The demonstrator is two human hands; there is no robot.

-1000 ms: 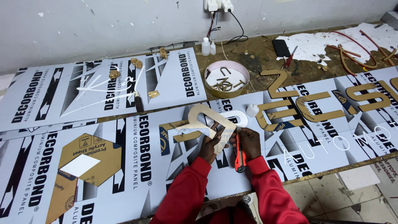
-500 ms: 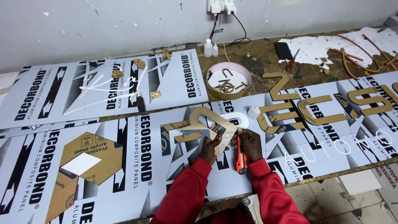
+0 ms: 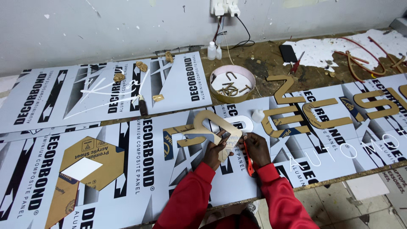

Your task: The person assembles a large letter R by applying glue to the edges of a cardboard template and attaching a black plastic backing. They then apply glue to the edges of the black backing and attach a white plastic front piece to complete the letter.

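1. The left hand [image 3: 214, 150] is closed on the lower edge of a flat cut-out letter [image 3: 212, 123], thumb on top. The letter is a thin, rounded shape with a tan paper-covered face; it lies on the printed panel [image 3: 140, 169] in front of the person, just left of centre.
2. The right hand [image 3: 256, 146] is closed around a red-handled knife [image 3: 249, 159]. Its fingertips touch the letter's right edge. The blade is hidden by the hand.
3. Both sleeves [image 3: 186, 203] are red cloth; the body below them is cut off by the frame.
4. The panels are smooth, glossy sheets, white with black print.
5. A round, shallow bowl [image 3: 232, 82] with a pale inside holds small cut-out pieces too small to make out.
6. More tan letters [image 3: 292, 116] lie flat to the right; the farthest are cut off at the frame edge.
7. A small white bottle [image 3: 257, 115] lies just right of the held letter.
8. A tan hexagonal sheet [image 3: 91, 163] with a white square cut in it lies at left.
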